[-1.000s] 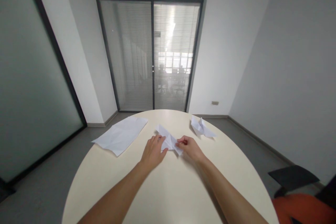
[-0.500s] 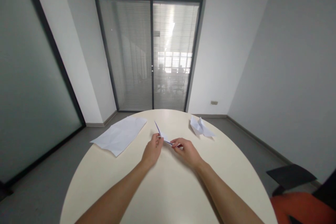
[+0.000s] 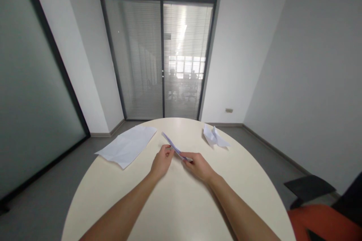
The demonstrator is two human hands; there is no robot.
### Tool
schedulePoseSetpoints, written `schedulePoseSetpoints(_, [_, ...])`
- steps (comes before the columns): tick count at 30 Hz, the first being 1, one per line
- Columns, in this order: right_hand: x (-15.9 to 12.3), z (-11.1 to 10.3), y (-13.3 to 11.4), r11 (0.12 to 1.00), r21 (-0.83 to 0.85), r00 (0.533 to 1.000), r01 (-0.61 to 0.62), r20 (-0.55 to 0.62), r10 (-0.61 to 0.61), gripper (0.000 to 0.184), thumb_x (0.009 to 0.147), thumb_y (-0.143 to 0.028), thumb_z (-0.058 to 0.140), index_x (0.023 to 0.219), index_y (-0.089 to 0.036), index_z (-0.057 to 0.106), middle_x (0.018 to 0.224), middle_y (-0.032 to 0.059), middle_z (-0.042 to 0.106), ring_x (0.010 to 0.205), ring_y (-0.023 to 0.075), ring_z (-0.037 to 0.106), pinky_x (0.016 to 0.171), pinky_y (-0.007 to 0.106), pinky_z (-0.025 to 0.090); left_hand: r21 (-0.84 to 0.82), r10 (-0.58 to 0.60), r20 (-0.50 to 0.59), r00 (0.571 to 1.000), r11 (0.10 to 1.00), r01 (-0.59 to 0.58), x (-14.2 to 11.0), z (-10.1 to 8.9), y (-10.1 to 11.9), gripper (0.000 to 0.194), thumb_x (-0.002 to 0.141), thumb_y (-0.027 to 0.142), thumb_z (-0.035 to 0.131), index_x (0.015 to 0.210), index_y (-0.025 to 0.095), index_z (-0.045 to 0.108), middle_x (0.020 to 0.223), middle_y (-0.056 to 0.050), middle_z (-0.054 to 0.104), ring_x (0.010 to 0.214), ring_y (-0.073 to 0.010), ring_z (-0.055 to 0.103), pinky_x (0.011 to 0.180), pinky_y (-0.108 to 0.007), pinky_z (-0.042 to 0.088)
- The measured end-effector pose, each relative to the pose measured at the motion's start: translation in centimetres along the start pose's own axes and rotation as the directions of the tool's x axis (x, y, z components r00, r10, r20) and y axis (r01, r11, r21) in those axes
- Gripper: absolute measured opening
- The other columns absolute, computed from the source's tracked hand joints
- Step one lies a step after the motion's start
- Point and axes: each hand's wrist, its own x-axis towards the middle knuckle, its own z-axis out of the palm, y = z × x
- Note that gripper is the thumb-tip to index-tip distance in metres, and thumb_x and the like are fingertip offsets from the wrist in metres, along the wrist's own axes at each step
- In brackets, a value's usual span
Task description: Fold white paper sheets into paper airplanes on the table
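Observation:
Between my hands, just above the table, is a narrow piece of folded paper (image 3: 171, 144), white with a bluish-purple tint along its length. It slants from far left to near right. My right hand (image 3: 198, 165) pinches its near end between thumb and fingers. My left hand (image 3: 163, 160) is closed at its near-left side, with fingertips pressed together on the paper's edge near the middle. The exact folds are too small to make out.
A creased white sheet (image 3: 128, 145) lies at the left of the round cream table (image 3: 172, 211), overhanging its edge. A folded white paper shape (image 3: 215, 137) stands at the back right. An orange and black chair (image 3: 319, 218) is beside the table at right.
The folded paper has gone from a bent, opened V to a nearly straight, flatter strip. My right hand has turned slightly and shifted down; my left hand has moved a little left.

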Motion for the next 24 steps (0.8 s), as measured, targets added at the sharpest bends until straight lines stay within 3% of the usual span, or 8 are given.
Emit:
schedulePoseSetpoints(5, [-0.1,0.1,-0.4,0.998,-0.018,0.998,0.06,0.033,-0.06,0.04,0.091,-0.024,0.052,0.128,-0.024,0.067,0.133,0.0049,0.065,0.119,0.025,0.063,0.098,0.036,0.052,0.015,-0.037,0.004,0.999,0.999,0.037,0.0,-0.1,0.1,0.036,0.093,0.049,0.052,0.114,0.02,0.055,0.095,-0.008,0.077,0.094,-0.025,0.072,0.086,-0.035,0.049])
schedulePoseSetpoints(12, [0.0,0.3,-0.5,0.996,-0.067,0.997,0.066,-0.026,-0.068,0.034,0.097,-0.031,0.049,0.122,-0.027,0.071,0.131,0.0067,0.066,0.12,0.0262,0.062,0.103,0.042,0.049,0.042,-0.039,0.0,0.999,0.998,0.039,0.1,-0.3,0.0,0.036,0.091,0.032,0.05,0.122,0.016,0.056,0.088,-0.007,0.077,0.086,-0.0246,0.072,0.085,-0.035,0.05])
schedulePoseSetpoints(17, [0.1,0.5,0.2,0.995,-0.099,0.991,0.019,-0.13,-0.032,0.033,0.093,-0.027,0.052,0.118,-0.025,0.073,0.125,0.0086,0.068,0.112,0.0262,0.065,0.091,0.038,0.056,0.049,-0.022,-0.014,1.0,0.999,0.022,0.0,-0.2,-0.3,0.043,0.09,0.029,0.05,0.13,0.012,0.053,0.088,-0.008,0.076,0.083,-0.023,0.072,0.082,-0.033,0.052])
schedulePoseSetpoints(24, [0.3,0.6,1.2,0.994,-0.1,0.963,-0.031,-0.27,0.003,0.033,0.09,-0.024,0.05,0.117,-0.022,0.068,0.126,0.0092,0.062,0.094,0.0184,0.066,0.072,0.028,0.059,-0.004,0.062,0.002,0.998,0.998,-0.062,-0.2,-0.1,0.2,0.041,0.089,0.027,0.052,0.127,0.014,0.059,0.093,-0.008,0.076,0.082,-0.0206,0.072,0.075,-0.029,0.054])
